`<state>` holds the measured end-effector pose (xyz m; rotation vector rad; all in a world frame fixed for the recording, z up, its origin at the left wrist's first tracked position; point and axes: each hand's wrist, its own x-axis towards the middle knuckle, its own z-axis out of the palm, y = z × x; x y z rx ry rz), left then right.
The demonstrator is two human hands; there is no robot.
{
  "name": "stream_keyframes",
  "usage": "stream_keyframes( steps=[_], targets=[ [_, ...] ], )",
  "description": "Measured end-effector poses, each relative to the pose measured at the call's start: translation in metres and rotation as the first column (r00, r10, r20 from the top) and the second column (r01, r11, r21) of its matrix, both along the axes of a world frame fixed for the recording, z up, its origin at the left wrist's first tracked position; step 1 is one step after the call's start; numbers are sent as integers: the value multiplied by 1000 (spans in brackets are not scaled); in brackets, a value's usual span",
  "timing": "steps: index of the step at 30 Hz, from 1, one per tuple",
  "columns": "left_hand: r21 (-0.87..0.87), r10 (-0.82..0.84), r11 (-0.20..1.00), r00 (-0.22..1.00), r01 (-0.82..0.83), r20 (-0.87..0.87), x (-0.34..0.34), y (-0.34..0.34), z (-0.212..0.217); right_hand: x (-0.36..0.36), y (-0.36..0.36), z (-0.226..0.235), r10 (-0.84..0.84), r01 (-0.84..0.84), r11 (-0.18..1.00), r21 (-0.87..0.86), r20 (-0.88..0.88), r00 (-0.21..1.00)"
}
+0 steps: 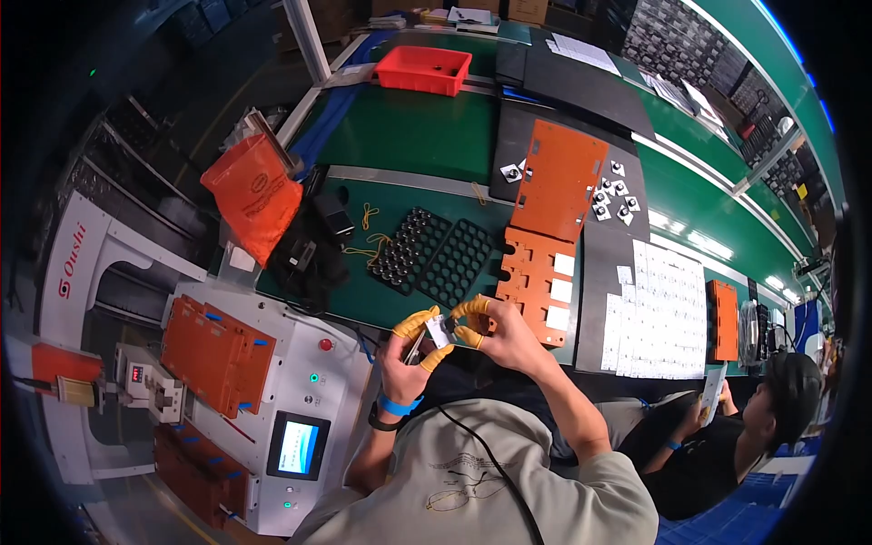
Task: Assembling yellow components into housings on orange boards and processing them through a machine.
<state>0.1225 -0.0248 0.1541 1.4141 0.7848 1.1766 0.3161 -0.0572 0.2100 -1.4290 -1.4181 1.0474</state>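
Note:
Yellow finger covers sit on the fingers of both my hands. My left hand (405,354) pinches a small white square piece (440,331) in front of my chest. Close against its right side, the fingers of my right hand (490,329) are bent together around something small and dark that I cannot make out. Just beyond my hands lie two black trays with round pockets. The left tray (410,251) holds several small shiny round parts, while the right tray (454,263) shows bare pockets. To the right is an orange fixture (527,277) with white squares along one side, its orange lid panel (559,177) raised behind it.
A machine (295,363) with a screen and orange fixtures stands at my left. An orange bag (254,195) hangs beside the bench; a red bin (423,71) sits farther back. White sheets (668,309) and small white pieces with dark centres (625,214) lie rightward. Another person (727,427) works at right.

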Motion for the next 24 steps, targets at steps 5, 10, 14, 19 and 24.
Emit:
stream_keyframes(
  steps=[5,10,14,19,24],
  targets=[
    [87,30,996,992,-20,-120,4,-3,1,-2,-9,3,-47,40,998,46,164,985],
    [136,51,990,987,-30,-153,7,-5,-4,-1,-12,9,-44,45,999,1,231,972],
    [64,22,998,989,-13,-148,8,-4,3,1,-12,8,-27,0,996,95,286,958],
    [-85,-41,996,999,40,-13,16,-2,-6,12,-13,0,18,-89,981,173,376,926],
    [-319,-101,937,985,141,137,31,4,-20,13,-17,0,-45,-118,967,226,607,794]
  ],
)
